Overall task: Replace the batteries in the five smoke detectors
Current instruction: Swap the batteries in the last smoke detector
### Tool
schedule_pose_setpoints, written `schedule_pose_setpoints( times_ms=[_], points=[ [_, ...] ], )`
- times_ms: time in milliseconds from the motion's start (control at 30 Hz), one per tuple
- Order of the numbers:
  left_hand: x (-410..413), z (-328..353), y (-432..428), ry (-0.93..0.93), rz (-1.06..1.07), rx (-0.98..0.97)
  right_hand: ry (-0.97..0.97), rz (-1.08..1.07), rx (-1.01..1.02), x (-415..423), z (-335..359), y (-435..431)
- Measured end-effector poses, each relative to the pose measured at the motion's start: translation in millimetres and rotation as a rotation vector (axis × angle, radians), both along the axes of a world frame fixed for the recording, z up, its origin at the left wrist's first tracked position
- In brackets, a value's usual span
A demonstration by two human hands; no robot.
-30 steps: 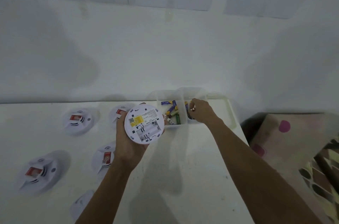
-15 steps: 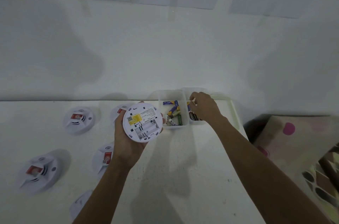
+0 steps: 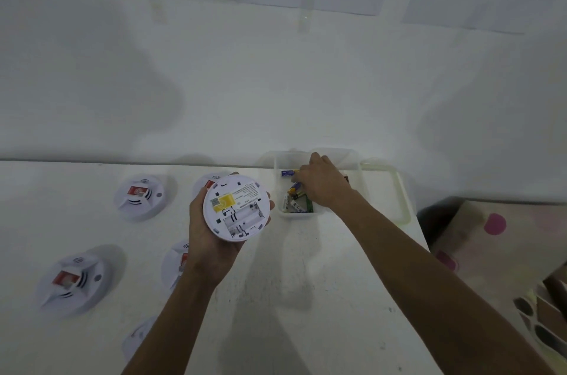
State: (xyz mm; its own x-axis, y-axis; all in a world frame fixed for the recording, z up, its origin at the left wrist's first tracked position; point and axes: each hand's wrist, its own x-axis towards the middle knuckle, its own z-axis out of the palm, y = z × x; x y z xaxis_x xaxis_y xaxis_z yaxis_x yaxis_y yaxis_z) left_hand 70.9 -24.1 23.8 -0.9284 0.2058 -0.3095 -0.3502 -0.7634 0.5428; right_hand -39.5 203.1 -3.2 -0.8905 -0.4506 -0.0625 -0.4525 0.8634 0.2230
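— What is in the clear plastic box point(image 3: 352, 157)?
— Loose cylindrical batteries point(image 3: 295, 194), in its left compartment at the white table's point(image 3: 306, 282) far edge. The right hand point(image 3: 325, 185) dips in, but its grip cannot be made out.
— And the detector?
— The round white plastic smoke detector point(image 3: 237, 208) sits back-up, bay exposed, clasped in the left hand point(image 3: 211, 250).

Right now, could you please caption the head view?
Left hand holds an upturned smoke detector; right hand reaches into the battery tray.

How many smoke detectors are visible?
5: one detector in the left hand; four on the table: far left, behind the held one, near left, beside the wrist. A white piece below may be another.
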Motion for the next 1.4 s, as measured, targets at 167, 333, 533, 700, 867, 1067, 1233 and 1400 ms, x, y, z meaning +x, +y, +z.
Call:
schedule_pose_setpoints(
  times_ms=[167,333,533,700,867,1067,1233,1400],
  points=[
    [-0.2,-7.9,-3.9,-0.020,0.011,-0.004,-0.021,0.003,0.095,-4.3,-1.9,-7.3],
    [-2.0,-11.4,-8.4,0.016,0.036,0.017,-0.012,0.008,0.080,-7.3,-8.4,-7.9],
    [-4.8,-14.9,-15.2,0.111,-0.027,0.025,-0.049,-0.103,-0.324,-14.0,-6.9,-4.9],
    [-4.4,-16.9,-16.3,0.087,-0.013,0.072,-0.060,-0.186,-0.595,-13.3,8.4,9.3],
    [-4.3,-18.2,-14.2,0.016,0.005,0.080,0.072,-0.188,-0.466,-17.0,11.2,18.9],
    [-5.7,-21.5,-17.3,0.091,-0.010,0.031,-0.019,-0.046,-0.120,-18.7,7.9,10.2],
    [-6.2,-23.7,-19.5,0.116,-0.024,0.054,-0.008,0.087,0.180,-21.2,2.4,9.0],
    [-6.6,-30.1,-22.5,0.077,-0.012,0.010,0.000,0.131,0.296,-26.7,3.3,2.9]
  ],
)
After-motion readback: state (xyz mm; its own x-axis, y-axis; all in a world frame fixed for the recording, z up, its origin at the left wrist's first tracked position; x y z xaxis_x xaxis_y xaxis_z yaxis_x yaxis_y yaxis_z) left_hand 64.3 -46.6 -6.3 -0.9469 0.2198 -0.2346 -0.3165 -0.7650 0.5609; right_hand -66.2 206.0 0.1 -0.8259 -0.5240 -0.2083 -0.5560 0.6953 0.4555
